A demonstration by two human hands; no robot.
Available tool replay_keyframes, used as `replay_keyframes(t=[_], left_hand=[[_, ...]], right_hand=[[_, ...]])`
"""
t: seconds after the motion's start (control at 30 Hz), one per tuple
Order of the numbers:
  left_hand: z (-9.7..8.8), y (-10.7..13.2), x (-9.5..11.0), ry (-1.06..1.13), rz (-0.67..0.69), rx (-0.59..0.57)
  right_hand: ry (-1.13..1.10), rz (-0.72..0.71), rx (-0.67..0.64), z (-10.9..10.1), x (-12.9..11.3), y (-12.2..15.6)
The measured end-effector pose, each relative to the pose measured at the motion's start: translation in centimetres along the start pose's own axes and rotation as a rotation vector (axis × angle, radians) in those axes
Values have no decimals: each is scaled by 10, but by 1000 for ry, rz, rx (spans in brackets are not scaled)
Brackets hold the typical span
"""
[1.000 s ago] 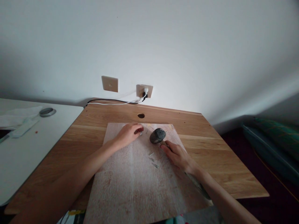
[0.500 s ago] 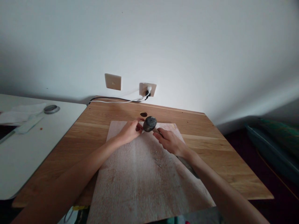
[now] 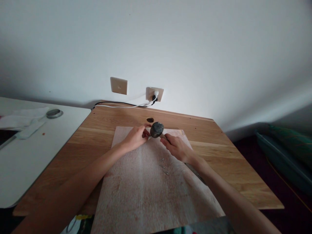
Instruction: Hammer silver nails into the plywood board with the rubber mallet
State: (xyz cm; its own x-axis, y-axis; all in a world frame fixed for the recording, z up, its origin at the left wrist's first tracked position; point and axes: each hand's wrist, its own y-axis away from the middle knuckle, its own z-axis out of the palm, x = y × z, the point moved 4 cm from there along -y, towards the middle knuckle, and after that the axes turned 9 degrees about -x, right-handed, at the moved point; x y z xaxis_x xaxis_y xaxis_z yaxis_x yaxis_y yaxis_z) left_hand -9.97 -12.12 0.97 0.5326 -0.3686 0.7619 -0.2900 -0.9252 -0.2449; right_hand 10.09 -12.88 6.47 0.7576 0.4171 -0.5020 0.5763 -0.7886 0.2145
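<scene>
A pale wooden board [image 3: 146, 195] lies on a wooden desk [image 3: 97, 130]. My right hand [image 3: 176, 148] is closed round the handle of a mallet with a dark round head [image 3: 156, 129]. The head hangs just above the board's far edge. My left hand [image 3: 135, 138] rests on the board beside the head, fingers pinched on something small I cannot make out. Several small nails [image 3: 163, 167] lie loose on the board behind my right hand.
A white table [image 3: 29, 152] with a round metal lid [image 3: 54, 113] and cloth stands on the left. Wall sockets [image 3: 154, 94] with cables sit behind the desk. A dark hole [image 3: 150, 120] marks the desk top. Cushions [image 3: 287, 146] lie at the right.
My right hand has swung the mallet head leftwards and farther away, up to my left hand's fingers. The left hand has stayed pinched at the board's far edge.
</scene>
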Motion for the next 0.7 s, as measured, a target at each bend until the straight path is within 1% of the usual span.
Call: replay_keyframes(t=[0.3,0.5,0.6,0.7], left_hand=[[0,0,2,-14,-40,-27],[1,1,-1,-1,-23,-13],[2,1,-5,15,-7,-14],[2,1,-5,-2,1,-21]], right_hand=[[18,-6,-2,2,0,2],[-27,16,-7,6,1,-2],[-88,28,-22,6,6,7],[-138,31,-23,5,16,28]])
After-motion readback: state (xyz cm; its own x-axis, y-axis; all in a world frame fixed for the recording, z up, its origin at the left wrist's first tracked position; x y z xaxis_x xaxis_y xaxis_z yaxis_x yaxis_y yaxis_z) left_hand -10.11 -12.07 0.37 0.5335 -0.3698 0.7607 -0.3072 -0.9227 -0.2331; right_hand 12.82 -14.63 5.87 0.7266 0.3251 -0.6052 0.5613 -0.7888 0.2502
